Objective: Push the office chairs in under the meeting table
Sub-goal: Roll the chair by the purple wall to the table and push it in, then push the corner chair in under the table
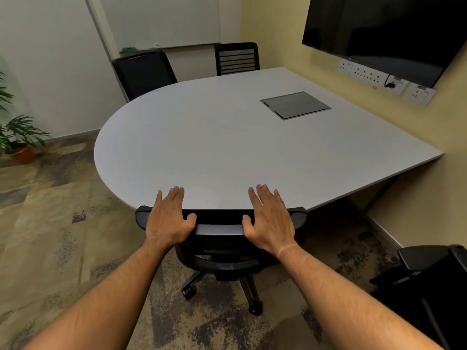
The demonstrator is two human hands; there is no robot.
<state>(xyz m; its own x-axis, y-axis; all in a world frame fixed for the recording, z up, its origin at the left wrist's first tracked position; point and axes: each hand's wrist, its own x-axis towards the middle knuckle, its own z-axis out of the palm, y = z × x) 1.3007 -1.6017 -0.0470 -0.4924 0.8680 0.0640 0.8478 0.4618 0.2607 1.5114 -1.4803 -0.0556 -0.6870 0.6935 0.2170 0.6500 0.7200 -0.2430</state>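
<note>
My left hand (168,218) and right hand (270,218) lie flat and spread, gripping nothing, on the near chair (219,229) backrest. Risk — pushed further, the backrest could knock the counter (214,137) edge, since it already meets it.

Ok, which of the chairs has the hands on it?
The near chair: the left hand and right hand rest flat on its backrest top. The two far chairs and the one at right are untouched.

Matt, smooth grey table (214,137); black mesh chair (219,238) at 6 o'clock with plastic rim; glossy screen (384,29) at 1 o'clock.
</note>
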